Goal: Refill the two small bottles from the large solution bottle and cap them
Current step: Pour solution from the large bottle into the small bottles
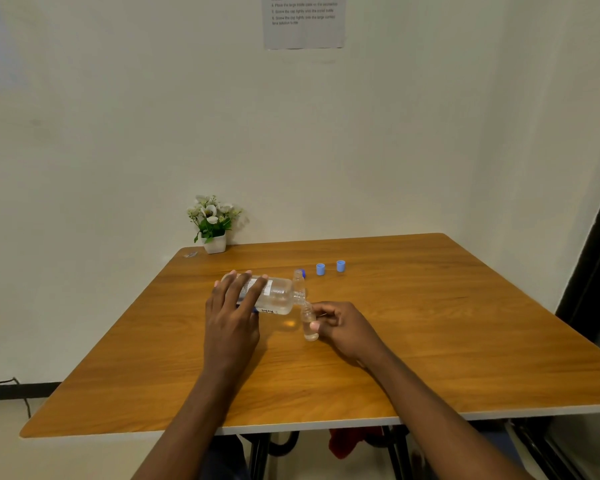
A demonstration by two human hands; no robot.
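Nearest, just right of the large bottle's mouth, the person's right hand pinches a small bottle, fingers and thumb clamped round its middle. It stands upright and seems to rest on the worktop, with a little clear liquid showing in it. The left hand grips the large bottle, fingers spread across its labelled body. It holds the bottle tipped on its side, neck angled down onto the small bottle's opening.

This looks like the first fill, partly done. To do it well, the neck should sit right over the narrow opening and the tilt should change slowly, since the large bottle appears to hold plenty and could gush over the rim. The right hand should brace the small bottle upright, and the pour is best stopped short of the brim so a cap can go on.

Just behind the large bottle's neck stands the second small bottle, uncapped, with a dark blue cap beside it. Farther right of the neck sit a light blue cap and a second light blue cap. Well behind the large bottle's base stands a flower pot.
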